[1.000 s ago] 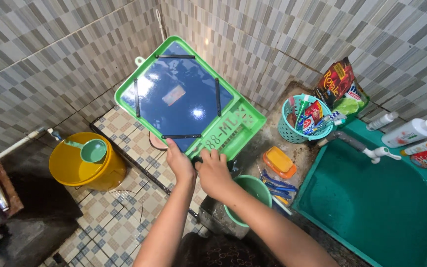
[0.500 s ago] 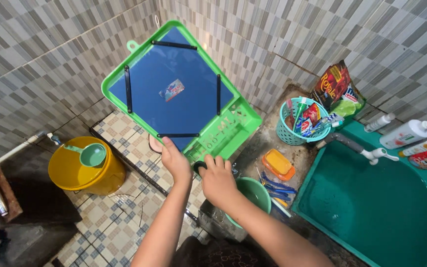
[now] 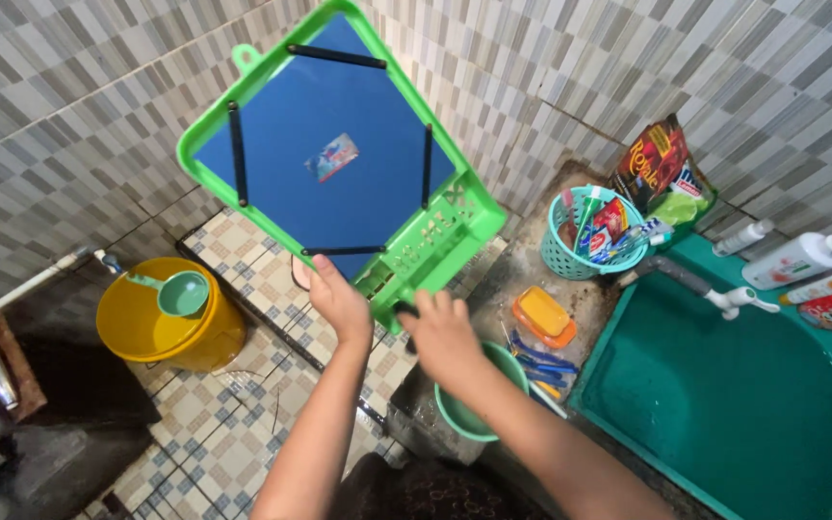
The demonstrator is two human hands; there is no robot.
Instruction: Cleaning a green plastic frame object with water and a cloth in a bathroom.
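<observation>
Keep your left hand [image 3: 339, 303] clamped on the green plastic-framed mirror [image 3: 339, 159], tilted toward twelve o'clock; your right hand [image 3: 443, 332], at four o'clock, grips something dark

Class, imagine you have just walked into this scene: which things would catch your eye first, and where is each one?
First, the big green-framed mirror, seen from its blue back, held up against the tiled wall by the left hand and right hand at its lower edge. Then the yellow bucket on the floor at left, and the teal basin at right.
</observation>
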